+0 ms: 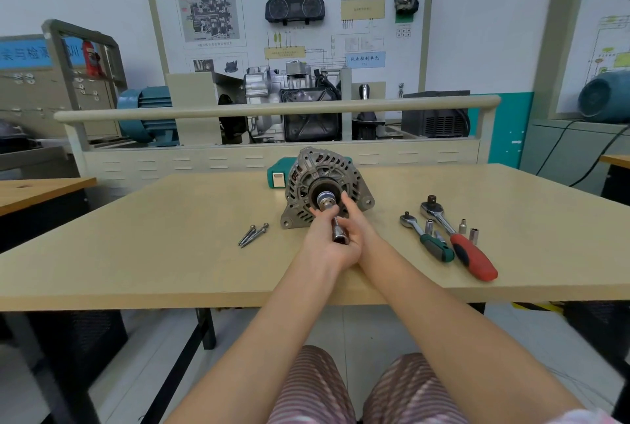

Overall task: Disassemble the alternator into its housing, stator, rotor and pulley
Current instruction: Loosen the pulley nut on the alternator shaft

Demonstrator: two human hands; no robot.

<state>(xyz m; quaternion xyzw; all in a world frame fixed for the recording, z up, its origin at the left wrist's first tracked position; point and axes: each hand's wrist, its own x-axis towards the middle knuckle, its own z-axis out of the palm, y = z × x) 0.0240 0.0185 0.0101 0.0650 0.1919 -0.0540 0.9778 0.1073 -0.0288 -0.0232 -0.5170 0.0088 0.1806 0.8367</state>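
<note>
Both hands are bunched up right at the front of the alternator. The left hand has its fingers curled up around the shiny socket on the shaft end, pinching it at the tip, and the right hand is wrapped round the chrome extension bar behind that socket, with one finger stretched up along the pulley. So neither hand is spread open, both are closed on the tool.

One alternator, standing on edge on the table, pulley face toward the camera, roughly mid-table toward the far edge. A teal box sits just behind it on its left.

Counts, taking the alternator as the reference:
- left of it, near: a small bundle of long bolts, looks like three or four, can't tell exactly
- right of it: two ratchets, a green-handled ratchet closer in and a red-handled ratchet just beyond
- around those ratchets: three or four loose sockets, upright
</note>
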